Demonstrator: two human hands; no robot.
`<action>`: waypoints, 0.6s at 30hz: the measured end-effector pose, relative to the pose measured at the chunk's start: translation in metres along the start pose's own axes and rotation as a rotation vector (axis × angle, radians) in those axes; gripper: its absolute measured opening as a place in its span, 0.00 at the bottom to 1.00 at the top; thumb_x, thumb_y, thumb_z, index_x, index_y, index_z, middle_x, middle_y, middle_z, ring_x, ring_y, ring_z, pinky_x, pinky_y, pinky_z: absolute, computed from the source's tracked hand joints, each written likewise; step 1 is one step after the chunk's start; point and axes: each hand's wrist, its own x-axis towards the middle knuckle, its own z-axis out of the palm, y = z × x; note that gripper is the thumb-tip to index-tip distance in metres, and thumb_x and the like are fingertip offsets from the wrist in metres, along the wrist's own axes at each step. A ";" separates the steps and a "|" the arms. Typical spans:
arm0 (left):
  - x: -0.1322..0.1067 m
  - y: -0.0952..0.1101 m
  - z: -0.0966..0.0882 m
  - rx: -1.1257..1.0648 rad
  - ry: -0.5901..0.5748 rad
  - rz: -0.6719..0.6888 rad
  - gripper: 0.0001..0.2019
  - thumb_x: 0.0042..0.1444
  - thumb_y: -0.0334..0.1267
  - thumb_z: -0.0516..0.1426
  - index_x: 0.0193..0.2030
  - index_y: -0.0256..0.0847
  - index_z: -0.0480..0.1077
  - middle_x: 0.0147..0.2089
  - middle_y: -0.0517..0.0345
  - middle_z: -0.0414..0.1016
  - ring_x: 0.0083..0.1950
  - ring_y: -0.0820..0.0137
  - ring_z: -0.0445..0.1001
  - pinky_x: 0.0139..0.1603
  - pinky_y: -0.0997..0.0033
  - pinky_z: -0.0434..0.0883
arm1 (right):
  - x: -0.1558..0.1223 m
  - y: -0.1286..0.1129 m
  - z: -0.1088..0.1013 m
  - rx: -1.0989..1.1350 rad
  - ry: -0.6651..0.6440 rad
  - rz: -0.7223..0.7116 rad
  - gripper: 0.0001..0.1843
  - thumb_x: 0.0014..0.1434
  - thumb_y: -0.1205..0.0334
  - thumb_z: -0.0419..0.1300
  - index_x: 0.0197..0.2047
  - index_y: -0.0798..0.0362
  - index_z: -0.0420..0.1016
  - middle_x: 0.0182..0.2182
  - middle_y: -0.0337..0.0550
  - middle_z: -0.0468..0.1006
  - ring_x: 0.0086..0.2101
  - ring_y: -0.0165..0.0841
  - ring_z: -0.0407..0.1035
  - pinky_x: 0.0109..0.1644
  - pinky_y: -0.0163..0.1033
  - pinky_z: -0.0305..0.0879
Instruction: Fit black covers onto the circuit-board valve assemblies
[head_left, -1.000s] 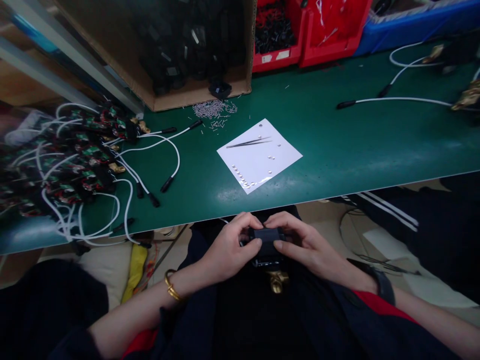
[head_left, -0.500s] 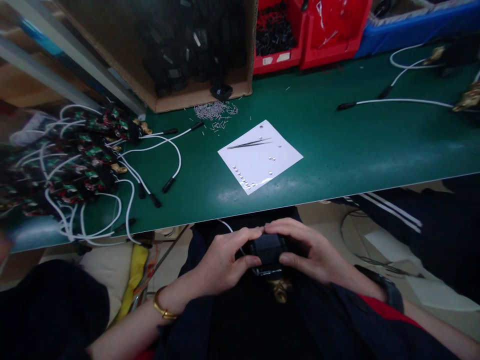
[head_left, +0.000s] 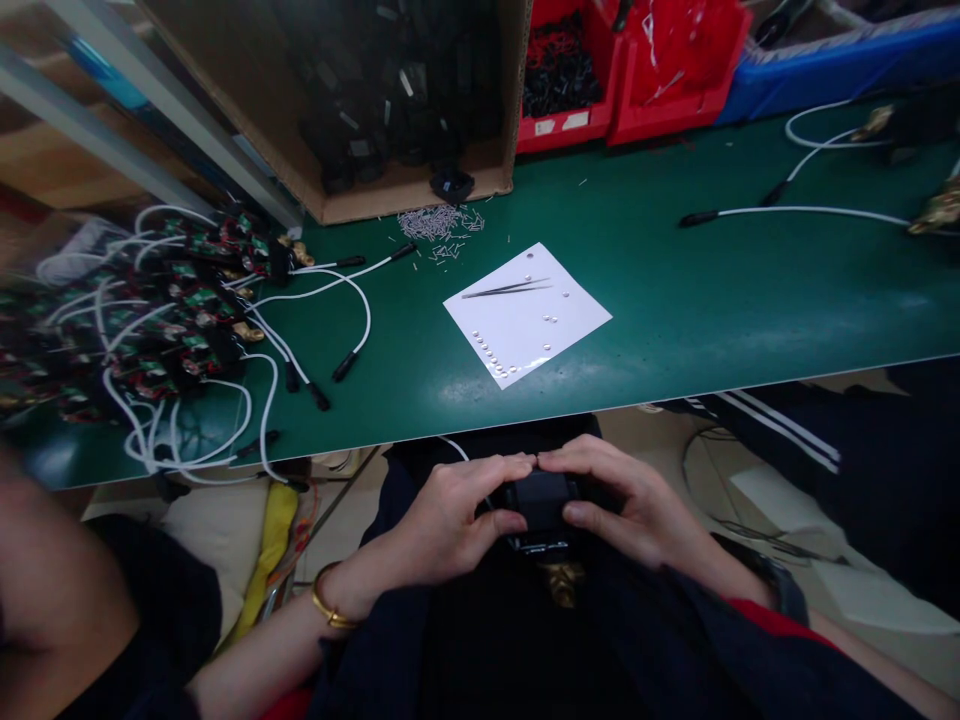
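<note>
Over my lap, below the bench edge, my left hand (head_left: pixel 457 515) and my right hand (head_left: pixel 619 495) grip a black plastic housing (head_left: pixel 541 502) from its two sides. Both thumbs press the near face, and the fingertips meet along the far edge. A brass fitting (head_left: pixel 562 583) sticks out of its near end, and a white cable (head_left: pixel 455 447) runs from behind my left hand. On the bench in front lies a white sheet (head_left: pixel 517 325) with tweezers (head_left: pixel 506 288) and several small round clear pieces on it.
Wired circuit assemblies (head_left: pixel 172 310) with white cables heap at the left of the green bench (head_left: pixel 660 290). Behind are small metal pins (head_left: pixel 431 222), a cardboard box (head_left: pixel 337 205) of black housings, red bins (head_left: pixel 652 110) and a blue bin (head_left: pixel 840 75). Another person's arm (head_left: pixel 56 590) is at lower left.
The view has shifted slightly, so the bench things sit a little further right. The other person's arm has come further in at the left. My hands keep the same grip on the housing.
</note>
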 end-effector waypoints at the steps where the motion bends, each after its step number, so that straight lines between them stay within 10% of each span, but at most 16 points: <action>1: 0.000 0.001 0.000 -0.006 0.018 -0.010 0.17 0.54 0.35 0.58 0.51 0.40 0.65 0.53 0.51 0.71 0.53 0.66 0.71 0.54 0.66 0.67 | 0.001 0.000 0.000 0.025 0.003 0.025 0.15 0.61 0.60 0.57 0.52 0.48 0.67 0.46 0.45 0.68 0.48 0.37 0.63 0.51 0.43 0.62; 9: 0.005 0.002 0.001 -0.133 0.105 -0.050 0.17 0.56 0.39 0.57 0.52 0.43 0.64 0.56 0.50 0.65 0.57 0.63 0.64 0.57 0.60 0.63 | 0.002 -0.001 0.002 0.443 0.001 0.358 0.17 0.60 0.56 0.59 0.51 0.49 0.62 0.45 0.44 0.68 0.46 0.35 0.66 0.46 0.37 0.68; 13: 0.011 0.005 -0.002 -0.488 0.082 -0.230 0.28 0.54 0.43 0.58 0.60 0.47 0.53 0.56 0.48 0.59 0.45 0.67 0.71 0.43 0.65 0.71 | 0.010 -0.008 -0.001 0.411 0.188 0.299 0.15 0.59 0.58 0.60 0.49 0.49 0.65 0.45 0.44 0.68 0.43 0.33 0.67 0.45 0.36 0.68; 18: 0.046 0.008 -0.030 -0.461 0.245 -0.079 0.23 0.57 0.43 0.55 0.58 0.45 0.56 0.54 0.51 0.64 0.52 0.64 0.67 0.52 0.62 0.66 | 0.058 -0.014 -0.007 0.198 0.358 0.049 0.13 0.56 0.58 0.61 0.45 0.50 0.68 0.50 0.45 0.64 0.50 0.36 0.62 0.52 0.39 0.64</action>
